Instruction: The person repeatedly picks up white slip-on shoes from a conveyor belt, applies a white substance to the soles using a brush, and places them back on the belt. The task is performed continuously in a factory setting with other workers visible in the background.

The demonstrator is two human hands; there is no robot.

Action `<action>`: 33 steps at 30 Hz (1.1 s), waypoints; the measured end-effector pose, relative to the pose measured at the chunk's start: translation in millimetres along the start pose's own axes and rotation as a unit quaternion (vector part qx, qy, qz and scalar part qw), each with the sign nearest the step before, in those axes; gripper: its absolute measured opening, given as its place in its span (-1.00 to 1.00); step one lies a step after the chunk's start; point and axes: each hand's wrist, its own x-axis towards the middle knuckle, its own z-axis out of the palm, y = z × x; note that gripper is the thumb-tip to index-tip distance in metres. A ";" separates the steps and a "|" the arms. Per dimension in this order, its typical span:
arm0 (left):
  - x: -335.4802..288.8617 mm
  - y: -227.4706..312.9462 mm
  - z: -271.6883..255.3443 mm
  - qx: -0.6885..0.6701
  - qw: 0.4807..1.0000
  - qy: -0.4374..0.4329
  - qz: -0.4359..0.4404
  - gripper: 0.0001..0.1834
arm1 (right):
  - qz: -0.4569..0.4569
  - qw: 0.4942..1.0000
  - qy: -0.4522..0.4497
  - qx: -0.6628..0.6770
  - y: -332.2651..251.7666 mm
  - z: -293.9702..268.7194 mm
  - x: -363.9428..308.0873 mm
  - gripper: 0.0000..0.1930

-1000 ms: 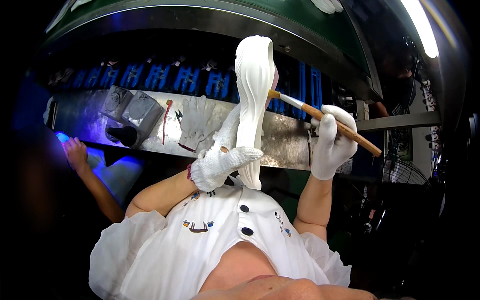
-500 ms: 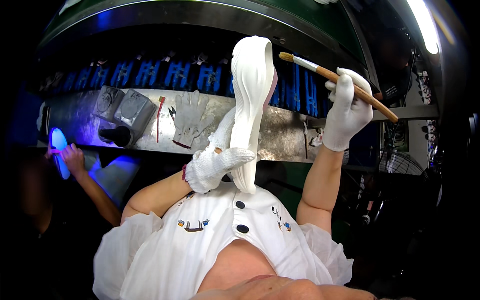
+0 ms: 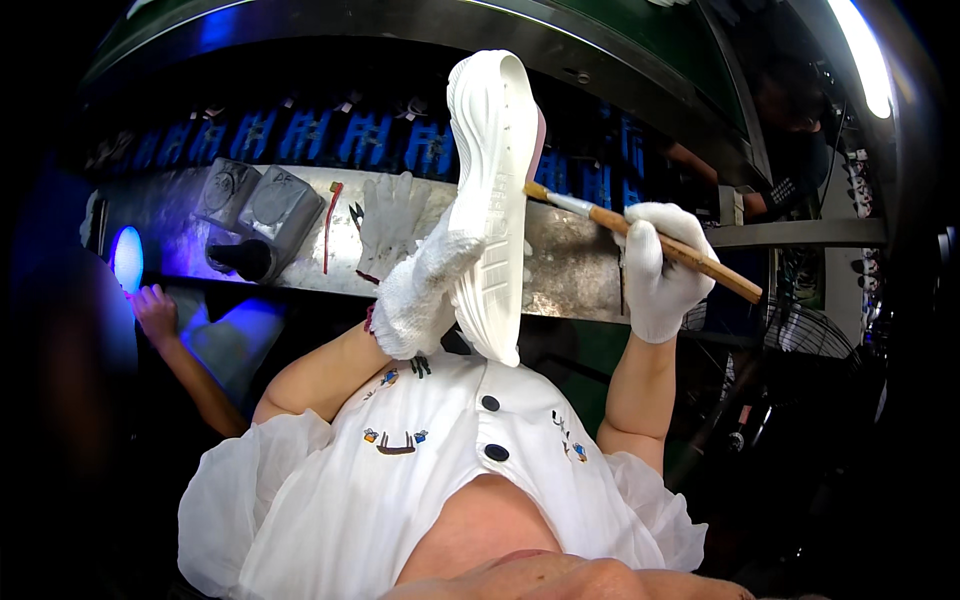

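Note:
A white shoe sole (image 3: 492, 230) stands nearly upright before my chest, its grooved side wall and recessed face both showing. My left hand (image 3: 425, 295), in a white knitted glove, is closed round its left side; the fingers behind are partly hidden. My right hand (image 3: 665, 275), also gloved in white, pinches the wooden handle of a paintbrush (image 3: 615, 220). The brush points left, and its tan bristles lie at the sole's right edge; whether they touch cannot be told.
Beyond the sole runs a metal bench (image 3: 570, 265) with two grey containers (image 3: 285, 210), a red-handled brush (image 3: 332, 225) and a loose glove (image 3: 390, 215). Blue fixtures (image 3: 425, 150) line its far side. A co-worker's hand (image 3: 155, 312) is by a glowing sole (image 3: 127, 258). A fan (image 3: 815, 335) stands right.
The sole has turned to show more of its recessed face and shifted slightly up and left. My right hand has brought the brush down and left to its edge.

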 end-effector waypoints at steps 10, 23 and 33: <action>2.7 5.3 -23.3 -0.052 0.996 -0.077 0.005 0.04 | 0.063 0.974 0.153 0.152 -11.4 -3.5 6.0 -0.81; -5.6 23.9 -23.7 -0.272 0.930 -0.196 -0.152 -0.09 | -0.113 0.967 0.117 0.196 4.0 28.8 26.0 -0.73; -10.0 12.4 -36.4 -0.290 0.919 -0.169 -0.208 -0.09 | -0.141 0.963 0.039 0.226 7.7 78.9 36.8 -0.72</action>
